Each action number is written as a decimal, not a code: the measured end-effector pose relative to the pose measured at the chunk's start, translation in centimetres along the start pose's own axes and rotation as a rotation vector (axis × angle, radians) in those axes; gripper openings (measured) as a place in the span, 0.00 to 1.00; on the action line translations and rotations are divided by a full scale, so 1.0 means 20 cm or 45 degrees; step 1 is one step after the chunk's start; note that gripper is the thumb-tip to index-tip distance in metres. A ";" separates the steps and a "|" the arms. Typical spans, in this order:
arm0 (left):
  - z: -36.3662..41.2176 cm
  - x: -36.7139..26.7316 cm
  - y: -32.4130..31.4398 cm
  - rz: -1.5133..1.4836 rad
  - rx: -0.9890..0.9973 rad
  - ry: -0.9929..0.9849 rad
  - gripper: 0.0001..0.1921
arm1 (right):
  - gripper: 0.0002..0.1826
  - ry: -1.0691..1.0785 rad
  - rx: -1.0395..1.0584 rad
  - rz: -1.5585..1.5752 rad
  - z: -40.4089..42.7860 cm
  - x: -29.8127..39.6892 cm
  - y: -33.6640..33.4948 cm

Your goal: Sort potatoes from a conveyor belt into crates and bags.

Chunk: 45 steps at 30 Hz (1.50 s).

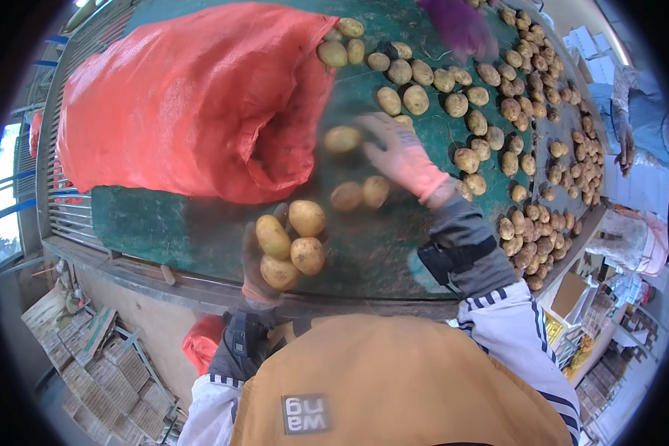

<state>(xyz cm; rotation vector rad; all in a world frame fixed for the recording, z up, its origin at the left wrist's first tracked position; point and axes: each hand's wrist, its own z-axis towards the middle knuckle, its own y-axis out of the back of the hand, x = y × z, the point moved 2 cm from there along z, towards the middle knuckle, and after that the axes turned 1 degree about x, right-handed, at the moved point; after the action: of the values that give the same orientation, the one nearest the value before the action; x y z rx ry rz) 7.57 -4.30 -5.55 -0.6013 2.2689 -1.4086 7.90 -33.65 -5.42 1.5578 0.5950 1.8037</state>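
My left hand (253,255), in a dark glove, is cupped around a cluster of several potatoes (277,272) above the green table surface; the potatoes hide most of its palm and fingers. Farther right, my right hand (397,151) wears a pale and pink glove and is blurred. Its fingers are spread, and nothing shows between them. Just beyond its fingertips is a yellowish potato (343,139). Two blurred potatoes (362,195) lie between my hands. A large red woven sack (189,106) lies on its side, its mouth facing right towards my right hand.
More potatoes (416,100) are scattered across the green table (145,228), with dense piles (535,240) at the right. A purple-gloved hand (463,28) of another person reaches in at the top. At the far right stands another person (635,120). Metal bars (72,223) border the left end.
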 end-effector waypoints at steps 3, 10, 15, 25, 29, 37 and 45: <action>0.04 -0.03 0.05 -0.808 0.208 0.476 0.33 | 0.27 0.262 0.162 -0.193 0.08 0.01 -0.14; -0.01 -0.05 0.03 -0.628 0.179 0.347 0.23 | 0.20 -0.665 0.238 1.272 0.08 -0.13 -0.08; -0.02 -0.04 -0.07 -0.739 0.076 0.392 0.19 | 0.18 -0.920 -0.077 1.855 -0.19 -0.18 0.09; -0.01 -0.01 -0.05 -0.304 0.063 0.254 0.23 | 0.19 -0.921 -0.004 1.288 -0.44 -0.02 0.08; -0.03 0.01 -0.06 -0.197 0.071 0.187 0.25 | 0.35 -0.582 0.298 -0.322 -0.42 0.10 -0.01; -0.09 0.07 -0.08 -0.006 0.177 0.145 0.31 | 0.24 -0.932 0.079 1.377 -0.43 0.16 0.01; -0.10 0.15 -0.08 0.102 0.203 0.253 0.32 | 0.25 -0.881 0.005 2.511 -0.70 0.35 0.13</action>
<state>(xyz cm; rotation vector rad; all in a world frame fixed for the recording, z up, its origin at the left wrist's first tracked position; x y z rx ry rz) 4.28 -5.06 -3.49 -0.3289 2.2715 -1.6539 -6.74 -29.04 -1.28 2.7696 -1.8940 1.8203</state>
